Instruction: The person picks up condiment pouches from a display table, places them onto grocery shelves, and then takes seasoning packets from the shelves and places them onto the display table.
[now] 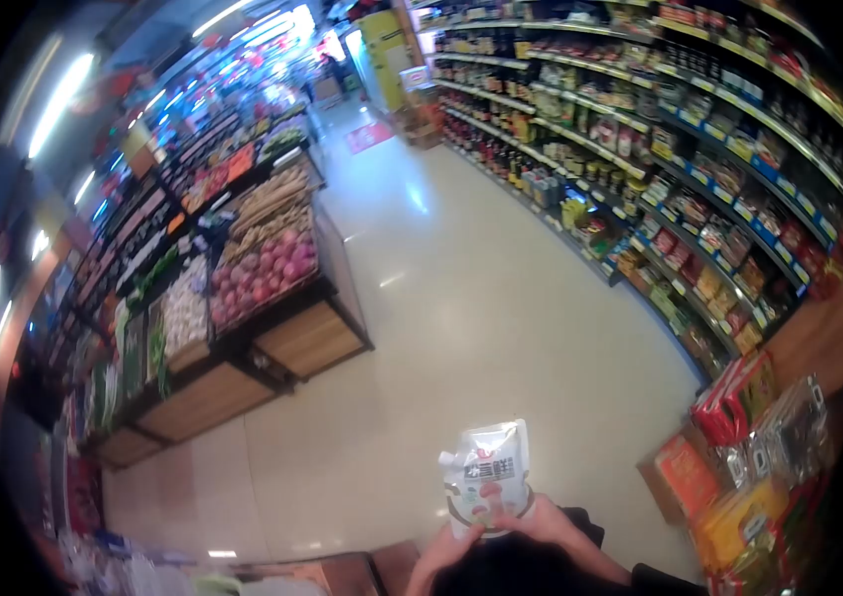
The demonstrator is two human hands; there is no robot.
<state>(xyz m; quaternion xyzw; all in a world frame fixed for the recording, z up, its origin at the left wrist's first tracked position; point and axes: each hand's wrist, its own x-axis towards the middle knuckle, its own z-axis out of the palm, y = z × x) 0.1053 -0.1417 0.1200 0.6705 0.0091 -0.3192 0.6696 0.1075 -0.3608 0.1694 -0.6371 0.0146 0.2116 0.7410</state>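
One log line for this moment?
left hand: holding white pouch | right hand: holding same pouch | print: visible | view left: produce stand | view right: stocked shelves

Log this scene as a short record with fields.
Left hand: holding the white pouch at its lower left
Right hand: holding it at its lower right
Pouch: raised above the floor, printed face toward the camera
Left side: produce stand
Right side: shelves of packaged goods
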